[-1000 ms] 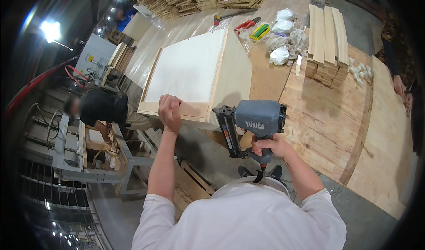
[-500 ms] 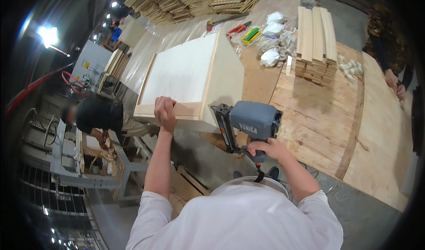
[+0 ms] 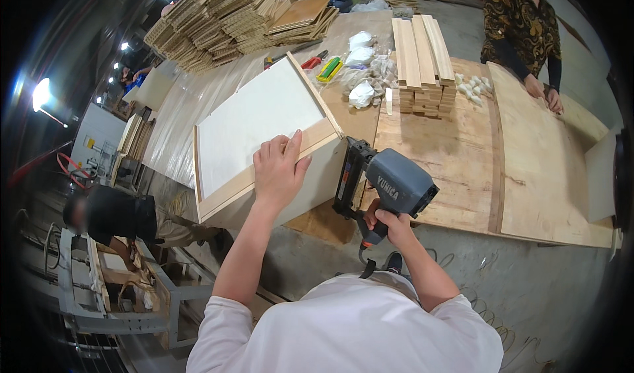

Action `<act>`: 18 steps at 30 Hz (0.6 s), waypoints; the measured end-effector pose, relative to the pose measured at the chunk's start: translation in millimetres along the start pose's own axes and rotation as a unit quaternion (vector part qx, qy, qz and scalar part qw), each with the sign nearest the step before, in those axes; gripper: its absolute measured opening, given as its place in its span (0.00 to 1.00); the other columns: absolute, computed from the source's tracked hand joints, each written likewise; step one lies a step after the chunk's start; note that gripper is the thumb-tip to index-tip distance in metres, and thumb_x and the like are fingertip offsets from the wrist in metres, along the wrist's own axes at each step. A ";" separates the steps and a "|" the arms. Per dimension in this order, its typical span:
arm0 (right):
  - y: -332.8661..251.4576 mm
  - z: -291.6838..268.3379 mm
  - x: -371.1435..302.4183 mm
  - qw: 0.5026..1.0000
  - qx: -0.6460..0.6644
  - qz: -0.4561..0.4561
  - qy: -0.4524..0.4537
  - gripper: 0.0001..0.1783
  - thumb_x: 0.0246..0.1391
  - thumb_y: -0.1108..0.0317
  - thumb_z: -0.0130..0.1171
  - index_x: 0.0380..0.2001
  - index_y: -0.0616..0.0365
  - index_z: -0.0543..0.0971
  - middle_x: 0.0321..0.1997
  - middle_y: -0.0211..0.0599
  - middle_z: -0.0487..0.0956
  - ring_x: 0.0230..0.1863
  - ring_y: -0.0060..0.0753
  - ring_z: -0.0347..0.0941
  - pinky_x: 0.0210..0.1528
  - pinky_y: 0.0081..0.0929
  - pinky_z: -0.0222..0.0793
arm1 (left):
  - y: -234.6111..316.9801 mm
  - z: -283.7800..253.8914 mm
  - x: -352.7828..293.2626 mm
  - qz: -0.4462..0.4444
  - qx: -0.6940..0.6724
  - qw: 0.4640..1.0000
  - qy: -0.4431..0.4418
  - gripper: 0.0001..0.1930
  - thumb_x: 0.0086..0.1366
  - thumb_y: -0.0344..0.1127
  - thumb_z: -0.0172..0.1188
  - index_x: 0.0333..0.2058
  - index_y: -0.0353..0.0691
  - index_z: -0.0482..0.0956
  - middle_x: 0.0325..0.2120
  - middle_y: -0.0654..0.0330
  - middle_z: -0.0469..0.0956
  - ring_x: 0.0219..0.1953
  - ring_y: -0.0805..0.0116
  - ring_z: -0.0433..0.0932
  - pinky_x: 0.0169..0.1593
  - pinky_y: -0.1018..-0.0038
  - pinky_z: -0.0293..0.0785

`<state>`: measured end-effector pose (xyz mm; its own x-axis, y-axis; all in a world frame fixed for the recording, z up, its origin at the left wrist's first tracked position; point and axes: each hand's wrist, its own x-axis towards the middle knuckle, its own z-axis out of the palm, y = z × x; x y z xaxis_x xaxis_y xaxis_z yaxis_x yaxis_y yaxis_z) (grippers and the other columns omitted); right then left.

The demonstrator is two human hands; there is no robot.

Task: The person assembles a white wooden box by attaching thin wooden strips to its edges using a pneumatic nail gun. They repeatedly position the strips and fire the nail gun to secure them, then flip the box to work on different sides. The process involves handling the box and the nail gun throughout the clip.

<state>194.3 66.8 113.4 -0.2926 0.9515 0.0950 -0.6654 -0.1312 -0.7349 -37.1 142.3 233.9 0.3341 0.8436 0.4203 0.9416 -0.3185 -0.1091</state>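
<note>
A pale wooden box (image 3: 264, 112) with a white recessed panel stands turned at an angle at the table's near edge. My left hand (image 3: 279, 169) lies on the box's near rail, its fingers stretched out and the thumb apart. In my right hand (image 3: 388, 222) is a grey-blue nail gun (image 3: 399, 181), gripped by its handle. The black nose of the gun is up against or very close to the box's right corner; I cannot tell whether it touches. From the bottom of the handle hangs an air hose with an orange-red fitting (image 3: 365, 244).
Right of the box, wooden strips (image 3: 422, 63) are stacked on the plywood table (image 3: 436, 168), near small pale pieces (image 3: 474, 88). White bundles (image 3: 361, 56) and a yellow-green tool (image 3: 329, 69) lie behind. Co-workers stand at the right (image 3: 525, 30) and left (image 3: 119, 214). Hose coils (image 3: 505, 333) lie on the floor.
The box has turned, bringing its right corner toward the nail gun. My left hand has moved right along the rail and its fingers have spread. The view has shifted to the right.
</note>
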 end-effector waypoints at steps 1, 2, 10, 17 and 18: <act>3.6 3.2 0.1 1.000 0.000 -0.001 0.001 0.08 0.54 0.68 0.54 0.24 0.58 0.71 0.22 0.31 0.71 0.27 0.26 0.69 0.34 0.25 0.65 | -0.8 1.9 -1.2 0.003 0.005 1.000 0.004 0.25 0.62 0.45 0.54 0.57 0.46 0.68 0.44 0.58 0.68 0.47 0.58 0.65 0.51 0.61 0.61; 9.4 3.5 0.0 1.000 -0.012 0.003 0.003 0.07 0.53 0.68 0.54 0.24 0.58 0.71 0.22 0.31 0.71 0.27 0.26 0.69 0.34 0.25 0.65 | -0.3 2.6 -0.2 0.007 0.010 1.000 0.010 0.25 0.63 0.45 0.54 0.57 0.46 0.68 0.44 0.58 0.69 0.47 0.58 0.66 0.50 0.61 0.61; 26.2 19.9 1.6 0.993 -0.103 -0.011 0.061 0.05 0.54 0.72 0.56 0.26 0.60 0.73 0.20 0.30 0.73 0.24 0.24 0.69 0.27 0.25 0.66 | -2.8 7.4 -1.9 0.010 -0.014 0.999 0.036 0.24 0.62 0.45 0.55 0.55 0.45 0.70 0.43 0.56 0.69 0.46 0.57 0.66 0.47 0.61 0.65; 25.9 14.0 30.2 0.972 -0.196 -0.074 0.110 0.06 0.53 0.73 0.56 0.25 0.61 0.72 0.19 0.31 0.73 0.21 0.25 0.70 0.26 0.26 0.66 | 6.6 15.7 26.5 -0.008 -0.023 0.999 0.032 0.22 0.62 0.45 0.54 0.53 0.44 0.72 0.42 0.55 0.69 0.44 0.57 0.67 0.46 0.61 0.65; 22.3 16.0 36.9 0.978 -0.159 -0.077 0.112 0.06 0.53 0.72 0.56 0.25 0.61 0.72 0.19 0.31 0.73 0.21 0.25 0.70 0.26 0.26 0.66 | 6.5 18.2 34.8 -0.026 -0.022 0.999 0.018 0.22 0.62 0.45 0.54 0.53 0.44 0.72 0.43 0.55 0.70 0.45 0.56 0.67 0.47 0.60 0.65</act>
<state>157.7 94.5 111.2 -0.0242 0.9950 0.0965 -0.4319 0.0766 -0.8987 -18.5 177.4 231.4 0.2814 0.8440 0.4566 0.9549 -0.2935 -0.0460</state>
